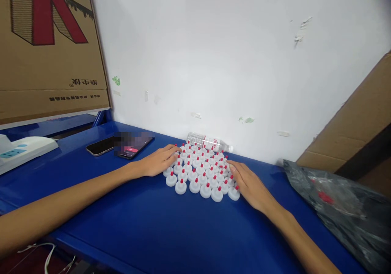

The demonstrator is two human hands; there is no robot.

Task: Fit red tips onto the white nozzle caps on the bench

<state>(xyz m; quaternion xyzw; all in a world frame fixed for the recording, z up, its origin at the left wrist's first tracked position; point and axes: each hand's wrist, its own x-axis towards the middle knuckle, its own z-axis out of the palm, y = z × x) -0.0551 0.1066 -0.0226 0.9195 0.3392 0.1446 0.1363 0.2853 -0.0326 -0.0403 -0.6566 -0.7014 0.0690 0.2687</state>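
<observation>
From here I see the left hand [159,161] and right hand [249,183] flanking the packed red-tipped white caps [200,170] on the blue counter [165,229], fingers [171,150] extended and gripping nothing I can make out, and too hard an inward push might topple caps or nudge the bottle [211,143] behind them.
</observation>
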